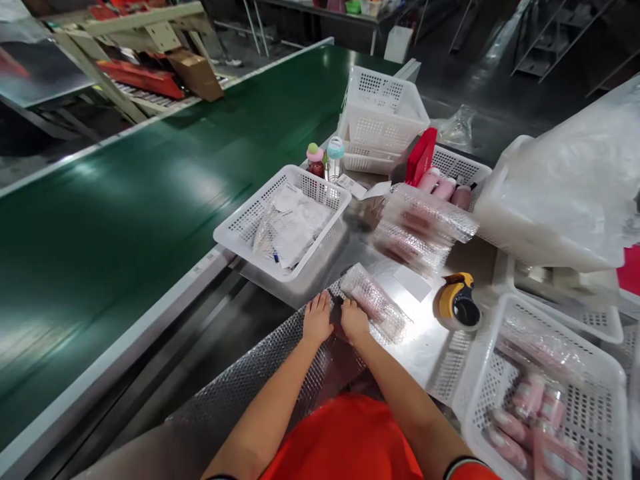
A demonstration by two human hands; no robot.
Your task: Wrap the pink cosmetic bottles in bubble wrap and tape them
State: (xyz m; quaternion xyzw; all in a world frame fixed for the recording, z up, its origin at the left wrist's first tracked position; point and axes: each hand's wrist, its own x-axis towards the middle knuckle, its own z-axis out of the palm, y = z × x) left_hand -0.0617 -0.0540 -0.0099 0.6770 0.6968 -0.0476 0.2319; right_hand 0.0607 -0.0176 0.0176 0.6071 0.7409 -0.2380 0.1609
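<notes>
My left hand (317,319) lies with fingers stretched out on a long sheet of bubble wrap (260,363) at the table's near edge. Close beside it, my right hand (354,320) has its fingers curled in; whatever they grip is hidden. A small dark object (337,308), its kind unclear, shows between the two hands. Just right of my right hand lies a bubble-wrapped pink item (377,303). A tape dispenser (457,303), yellow and black, rests farther right on the metal table (420,343).
A white basket (233,230) holds papers and clear plastic. Two small bottles (316,161) stand behind it. Bubble-wrapped packs (415,230) lie at the back right. Another basket (470,400) holds several pink bottles. The green conveyor belt (150,187) runs along the left.
</notes>
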